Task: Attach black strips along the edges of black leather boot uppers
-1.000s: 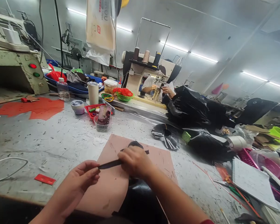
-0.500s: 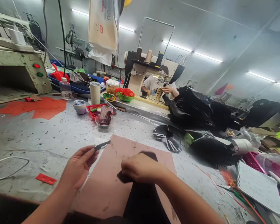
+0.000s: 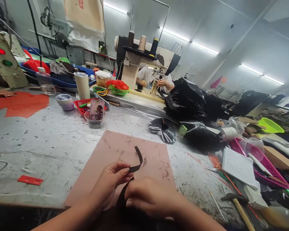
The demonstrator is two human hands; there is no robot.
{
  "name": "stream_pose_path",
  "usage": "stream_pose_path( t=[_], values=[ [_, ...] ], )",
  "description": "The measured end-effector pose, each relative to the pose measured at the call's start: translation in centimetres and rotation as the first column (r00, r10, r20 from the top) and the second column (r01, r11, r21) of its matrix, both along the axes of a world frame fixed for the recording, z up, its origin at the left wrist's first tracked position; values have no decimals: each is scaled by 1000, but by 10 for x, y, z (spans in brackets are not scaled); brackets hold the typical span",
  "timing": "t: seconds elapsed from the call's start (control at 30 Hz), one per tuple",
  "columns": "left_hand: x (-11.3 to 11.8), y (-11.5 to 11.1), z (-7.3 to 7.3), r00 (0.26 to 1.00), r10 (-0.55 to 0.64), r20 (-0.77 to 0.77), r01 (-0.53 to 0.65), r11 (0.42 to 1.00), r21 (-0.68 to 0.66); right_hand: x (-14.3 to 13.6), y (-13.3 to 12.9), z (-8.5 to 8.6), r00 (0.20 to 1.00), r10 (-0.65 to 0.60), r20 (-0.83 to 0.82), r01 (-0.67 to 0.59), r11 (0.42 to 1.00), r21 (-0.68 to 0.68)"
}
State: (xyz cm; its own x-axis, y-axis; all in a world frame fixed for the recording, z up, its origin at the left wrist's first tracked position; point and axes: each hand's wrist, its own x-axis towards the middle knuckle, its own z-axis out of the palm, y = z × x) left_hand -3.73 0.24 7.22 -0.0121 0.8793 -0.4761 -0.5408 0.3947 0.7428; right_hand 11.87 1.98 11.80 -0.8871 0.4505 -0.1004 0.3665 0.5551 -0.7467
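Hands first, at the bottom centre of the frame: my left hand [image 3: 110, 181] pinches a black strip [image 3: 136, 162] between thumb and fingertips, its grip closed on the strip, whose free end curls up and over above the fingers. My right hand [image 3: 150, 197] lies just beside it, lower right, fingers curled down onto dark black material [image 3: 121, 205] at the bottom edge; I cannot tell whether that grip is closed on anything. Both hands hover over a pink mat [image 3: 125, 154] lying flat on the grey, scuffed counter [image 3: 43, 141]. A small red card [image 3: 30, 180] sits at lower left, well apart from the mat. Beyond the mat, toward the centre left, a phone [image 3: 96, 110] stands propped in a clear cup, with a red tray just behind it. To the right lie fanned black cut pieces [image 3: 162, 128] and heaped black bags [image 3: 190, 102]. Farther back, at upper centre, another person's hands work at a sewing machine [image 3: 139, 61].
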Motion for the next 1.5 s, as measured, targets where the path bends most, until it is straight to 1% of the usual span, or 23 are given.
stream_pose_path(
  t=[0.03, 0.07, 0.1, 0.13, 0.2, 0.23, 0.3, 0.4, 0.5, 0.63, 0.9, 1.03, 1.3, 1.5],
  values=[
    [1, 0, 2, 1000, -2, -5, 2, 1000, 2, 5, -1, 1, 999, -10, -35, 7, 996, -94],
    [2, 0, 4, 1000, -13, -12, 13, 1000, 7, 9, -1, 2, 997, -51, -60, 41, 987, -154],
    [4, 0, 5, 999, -33, -22, 34, 999, 11, 13, -1, 2, 991, -115, -70, 100, 978, -182],
    [5, -1, 6, 998, -58, -36, 59, 998, 20, 16, -1, 1, 979, -194, -68, 180, 967, -181],
    [6, -2, 7, 990, -120, -77, 122, 992, 34, 21, -1, -2, 933, -357, -39, 349, 926, -142],
    [6, -3, 8, 984, -148, -99, 153, 987, 42, 22, -1, -3, 910, -413, -23, 408, 905, -123],
    [8, -5, 9, 973, -188, -134, 197, 979, 55, 24, -2, -4, 879, -478, -2, 476, 876, -85],
    [10, -7, 13, 964, -194, -182, 208, 977, 56, 27, -4, -3, 849, -528, 13, 528, 849, -17],
    [12, -8, 18, 957, -185, -221, 200, 979, 46, 28, -5, -2, 837, -547, -3, 547, 837, 26],
    [12, -10, 22, 954, -192, -229, 208, 977, 52, 27, -6, -2, 841, -540, -39, 542, 838, 65],
    [12, -9, 22, 956, -188, -225, 207, 976, 63, 25, -4, -1, 833, -554, -11, 552, 828, 102],
    [11, -9, 22, 955, -192, -224, 217, 972, 93, 25, -5, -1, 830, -558, 4, 553, 823, 126],
    [9, -10, 17, 935, -200, -294, 255, 953, 162, 22, -6, 2, 834, -552, 6, 544, 823, 163],
    [13, -10, 20, 930, -193, -313, 247, 958, 143, 22, -8, 3, 835, -550, 9, 536, 818, 207]
  ],
)
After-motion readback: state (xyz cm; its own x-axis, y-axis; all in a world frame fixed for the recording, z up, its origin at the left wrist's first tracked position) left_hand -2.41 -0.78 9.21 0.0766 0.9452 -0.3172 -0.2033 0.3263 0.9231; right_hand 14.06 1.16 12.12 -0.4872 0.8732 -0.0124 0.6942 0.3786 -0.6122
